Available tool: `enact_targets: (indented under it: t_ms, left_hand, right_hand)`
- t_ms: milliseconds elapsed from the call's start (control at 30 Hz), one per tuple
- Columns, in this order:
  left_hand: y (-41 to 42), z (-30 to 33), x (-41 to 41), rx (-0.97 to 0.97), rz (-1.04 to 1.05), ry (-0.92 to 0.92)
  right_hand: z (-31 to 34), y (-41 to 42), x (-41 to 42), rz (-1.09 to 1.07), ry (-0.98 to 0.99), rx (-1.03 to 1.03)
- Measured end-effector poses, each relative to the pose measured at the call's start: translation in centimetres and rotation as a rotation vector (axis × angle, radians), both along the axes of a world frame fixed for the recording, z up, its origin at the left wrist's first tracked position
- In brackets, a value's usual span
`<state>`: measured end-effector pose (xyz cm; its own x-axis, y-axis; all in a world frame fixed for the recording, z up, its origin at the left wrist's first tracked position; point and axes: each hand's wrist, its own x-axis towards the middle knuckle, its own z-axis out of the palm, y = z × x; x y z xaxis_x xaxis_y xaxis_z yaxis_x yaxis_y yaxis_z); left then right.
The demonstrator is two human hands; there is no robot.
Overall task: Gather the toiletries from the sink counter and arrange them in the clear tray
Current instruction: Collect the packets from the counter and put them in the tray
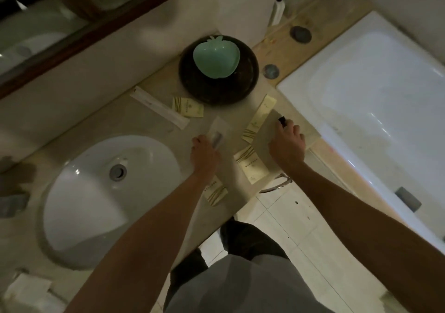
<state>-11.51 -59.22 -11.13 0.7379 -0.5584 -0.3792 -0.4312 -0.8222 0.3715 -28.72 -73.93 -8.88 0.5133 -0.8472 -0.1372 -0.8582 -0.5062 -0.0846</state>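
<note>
My left hand [204,153] grips a small white tube [218,129] just above the counter, right of the sink. My right hand [287,141] holds the edge of a faint, see-through tray [263,134]; a small dark thing [282,120] shows at its fingertips, and I cannot tell what it is. Cream toiletry packets lie around: a long one [261,114] partly under the tray, one [251,167] between my hands, one [215,193] under my left forearm, and a small one [187,107] by the bowl. A long white wrapped stick [159,110] lies further left.
A dark round bowl [190,76] holding a green apple-shaped dish [215,57] stands at the back of the counter. The white sink basin [96,192] is on the left and a white bathtub [373,84] on the right. A pump bottle [279,7] stands in the far corner.
</note>
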Motion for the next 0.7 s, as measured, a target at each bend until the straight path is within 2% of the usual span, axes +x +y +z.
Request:
enact_targets:
  t_ms: [100, 200, 333, 500, 600, 700]
  left_hand:
    - [0.8, 0.5, 0.4, -0.107, 0.026, 0.036]
    - [1.9, 1.7, 0.9, -0.163, 0.045, 0.034]
    - [5.3, 3.0, 2.9, -0.181, 0.081, 0.030]
    - [13.6, 4.0, 5.9, -0.247, 0.190, 0.005]
    - [21.1, 4.9, 8.1, -0.325, 0.340, 0.007]
    - [30.1, 5.7, 10.2, -0.408, 0.420, -0.027]
  right_hand:
    - [-0.7, -2.1, 0.3, -0.055, 0.027, 0.065]
    - [-1.0, -3.0, 0.6, -0.068, -0.026, 0.073]
    - [-0.4, 0.5, 3.7, 0.074, -0.124, 0.017]
    - [1.2, 12.7, 11.5, 0.366, -0.206, 0.175]
    - [2.0, 21.5, 15.6, 0.513, -0.267, 0.278]
    - [2.6, 30.6, 18.7, 0.649, -0.249, 0.300]
